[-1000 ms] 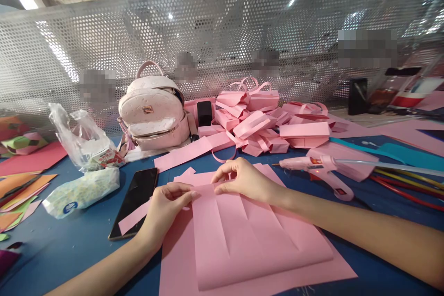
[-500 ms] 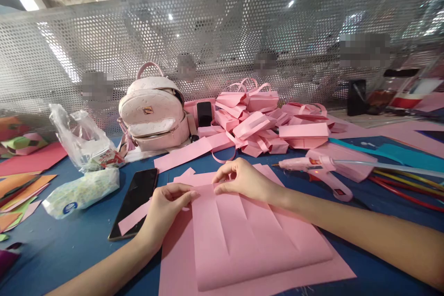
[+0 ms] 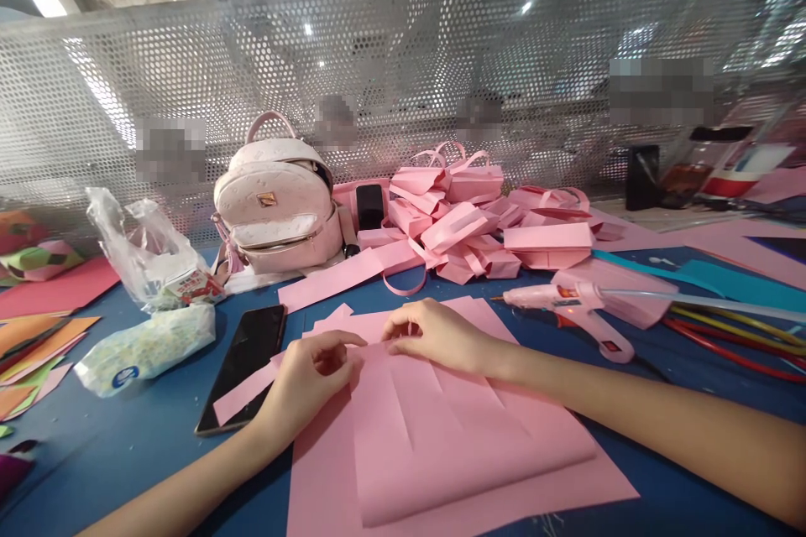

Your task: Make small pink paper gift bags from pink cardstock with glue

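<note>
A sheet of pink paper [image 3: 459, 445] with several crease lines is curled over on itself, its rounded fold toward me. It lies on flat pink paper [image 3: 321, 470]. My left hand [image 3: 315, 373] is closed at the upper left corner of the creased sheet, thumb and forefinger at its edge. Just to the right, my right hand [image 3: 434, 336] pinches the same top edge, fingers bent. Left of my left hand, a pink paper strip [image 3: 243, 396] lies across a black phone [image 3: 255, 344].
Beyond stand a pink backpack [image 3: 277, 205] and a heap of folded pink paper bags [image 3: 453, 226]. A pink glue gun [image 3: 573, 302] lies at right, near coloured strips [image 3: 736, 331]. A tissue pack [image 3: 148, 348] and a clear plastic bag [image 3: 142, 247] sit at left.
Both hands have moved slightly down toward me along with the top edge of the creased sheet. My left fingers have arched more.
</note>
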`<move>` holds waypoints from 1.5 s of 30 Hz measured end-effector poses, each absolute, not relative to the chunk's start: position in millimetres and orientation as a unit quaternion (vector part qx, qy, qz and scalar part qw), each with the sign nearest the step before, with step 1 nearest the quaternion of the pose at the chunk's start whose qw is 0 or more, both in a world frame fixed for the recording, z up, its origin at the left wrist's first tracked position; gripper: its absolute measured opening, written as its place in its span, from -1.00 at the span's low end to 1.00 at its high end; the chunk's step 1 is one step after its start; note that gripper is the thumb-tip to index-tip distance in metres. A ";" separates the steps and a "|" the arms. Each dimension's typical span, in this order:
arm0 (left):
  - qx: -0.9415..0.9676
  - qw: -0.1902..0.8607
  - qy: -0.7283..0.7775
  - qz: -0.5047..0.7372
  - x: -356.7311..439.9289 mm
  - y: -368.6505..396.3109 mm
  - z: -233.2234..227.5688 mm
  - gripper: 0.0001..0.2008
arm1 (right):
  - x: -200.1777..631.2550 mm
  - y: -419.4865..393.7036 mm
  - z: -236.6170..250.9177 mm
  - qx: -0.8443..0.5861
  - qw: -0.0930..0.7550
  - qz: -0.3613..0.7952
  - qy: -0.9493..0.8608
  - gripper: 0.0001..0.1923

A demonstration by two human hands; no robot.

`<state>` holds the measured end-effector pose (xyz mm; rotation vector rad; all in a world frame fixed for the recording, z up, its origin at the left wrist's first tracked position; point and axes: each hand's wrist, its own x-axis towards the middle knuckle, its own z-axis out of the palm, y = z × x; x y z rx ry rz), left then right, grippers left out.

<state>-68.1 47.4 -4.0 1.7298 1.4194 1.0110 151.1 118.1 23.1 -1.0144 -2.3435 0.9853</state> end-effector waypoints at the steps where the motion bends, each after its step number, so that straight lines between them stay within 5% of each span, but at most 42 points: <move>1: 0.678 0.317 0.546 0.376 -68.7 46.7 -2.5 -0.79 | 150.5 118.2 21.7 -0.361 0.195 0.341 -0.845 -0.91; 15: 0.842 0.054 0.469 0.262 -74.3 51.5 -2.9 -0.77 | 146.9 114.2 15.6 -0.286 0.194 0.238 -0.908 -0.84; 24: 0.973 0.032 0.202 0.109 -71.4 37.8 12.7 -0.62 | 151.9 122.1 -0.3 -0.243 0.197 0.282 -0.907 -0.84; 34: 0.974 0.046 0.220 0.036 -77.2 -15.0 19.2 -0.54 | 152.6 123.0 -2.1 -0.229 0.202 0.300 -0.904 -0.78; 45: 0.949 0.017 0.291 0.120 -93.2 -64.6 -8.4 -0.50 | 154.2 123.1 -5.4 -0.222 0.211 0.290 -0.907 -0.78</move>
